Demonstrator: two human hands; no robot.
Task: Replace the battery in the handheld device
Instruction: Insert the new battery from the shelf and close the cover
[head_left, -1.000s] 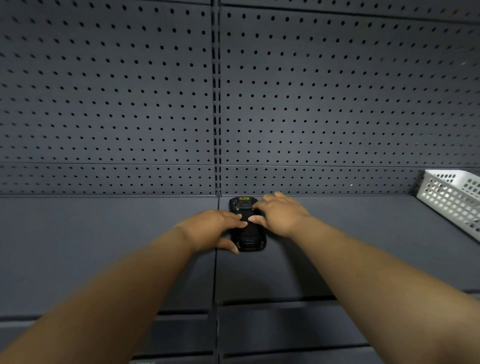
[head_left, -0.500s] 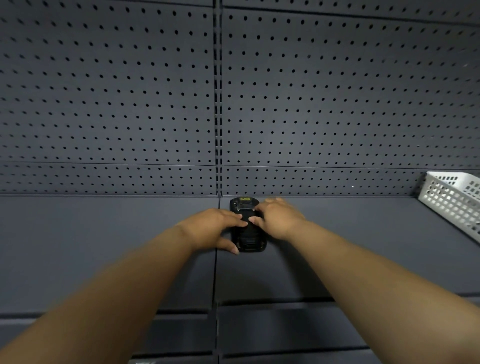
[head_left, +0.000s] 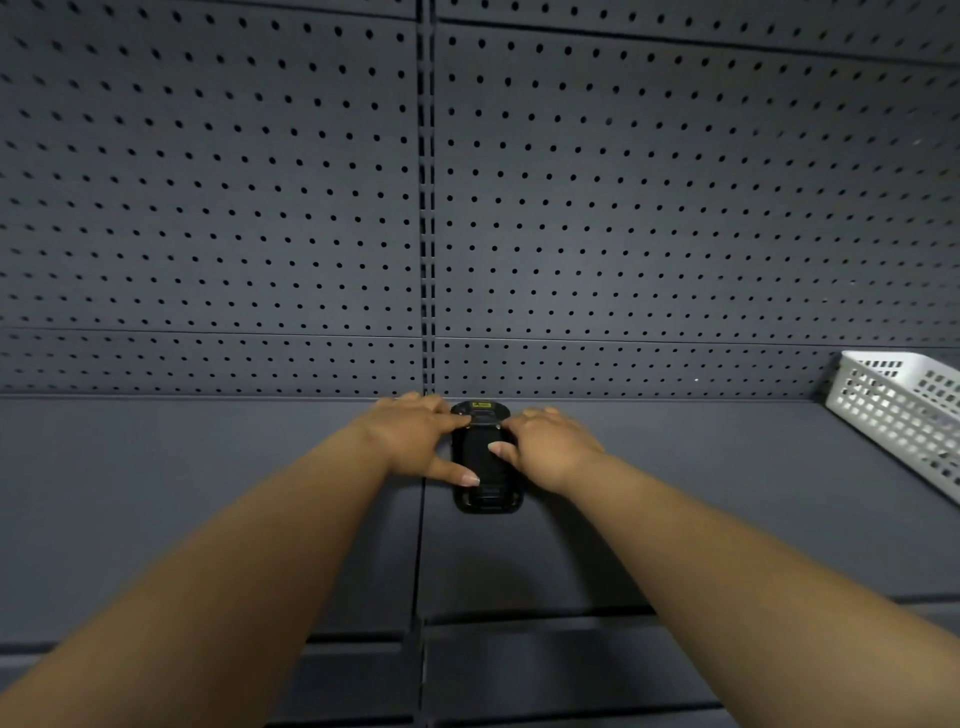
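A black handheld device (head_left: 487, 488) lies back side up on the grey shelf (head_left: 208, 509), close to the pegboard back wall, with a small yellow label at its far end. My left hand (head_left: 415, 441) grips its left edge, with fingertips on the far end and the thumb against the side. My right hand (head_left: 553, 449) holds the right edge, its thumb pressed on the middle of the device's back. No loose battery is in sight.
A white perforated plastic basket (head_left: 904, 415) stands at the right end of the shelf. A dark pegboard wall (head_left: 623, 208) rises right behind the device. The front edge of the shelf and a lower shelf show beneath my forearms.
My left hand has slid farther up along the device towards its far end, and my right hand has shifted outward to the right edge, which uncovers more of the back.
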